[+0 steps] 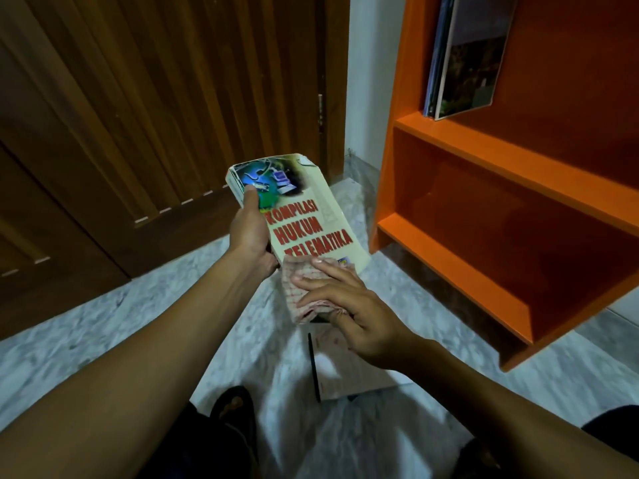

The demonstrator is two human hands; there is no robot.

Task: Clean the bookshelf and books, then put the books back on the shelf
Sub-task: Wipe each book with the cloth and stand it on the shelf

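My left hand (250,233) grips a cream paperback (311,216) with red title letters by its left edge, thumb on the cover. My right hand (349,305) holds a pale checked cloth (301,292) against the near end of that cover, fingers spread over the cloth and the thumb tucked under it. The orange bookshelf (501,160) stands to the right. Its upper shelf holds a few thin books (463,60) leaning upright. The lower compartment shows nothing inside.
Another book (345,368) lies on the pale marble floor (138,323) under my right hand. A dark wooden door (155,115) fills the left and back. My sandalled foot (235,416) is at the bottom, near the lying book.
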